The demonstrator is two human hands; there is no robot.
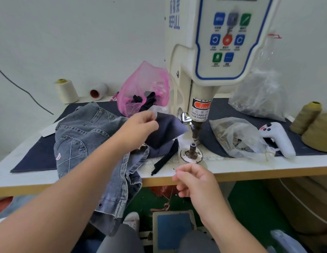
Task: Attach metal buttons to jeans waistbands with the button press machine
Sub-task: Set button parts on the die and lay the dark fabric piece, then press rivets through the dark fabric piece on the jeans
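Grey-blue jeans [82,136] lie on the table's left half, with their waistband hanging over the front edge. My left hand [140,126] reaches over them and pinches the edge of a dark blue cloth [168,128] just left of the button press machine [221,42]. The machine's upper punch [195,130] stands raised over the round lower die [192,152]. My right hand [193,181] hovers at the table's front edge, just in front of the die. Its fingers are curled, thumb against forefinger, and nothing shows between them.
A clear bag of metal buttons [237,137] and a white handheld controller [277,137] lie right of the die, with a second clear bag [259,95] behind. A pink bag [144,88] and thread cones [66,91] stand at the back. A black strip [164,161] lies by the die. A foot pedal [173,230] sits below.
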